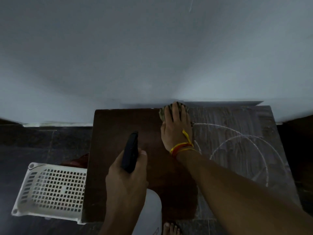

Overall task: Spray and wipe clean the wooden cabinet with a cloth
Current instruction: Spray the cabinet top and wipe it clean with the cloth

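While the right hand [176, 131] presses a crumpled cloth [171, 110] flat-fingered against the wooden cabinet top [118, 126] at its far edge by the wall [152, 56], the left hand [127, 180] grips a dark spray bottle [130, 151].
The bottle hangs above the cabinet's dark left half; the right half shows pale streaks and arcs. A yellow-orange thread [182, 147] circles the right wrist. A white perforated basket [50, 190] lies on the floor just left of the cabinet.

Pale grey wall [152, 48] above dark tiled floor [42, 143]; white perforated plastic basket [54, 190] on the floor, dim light
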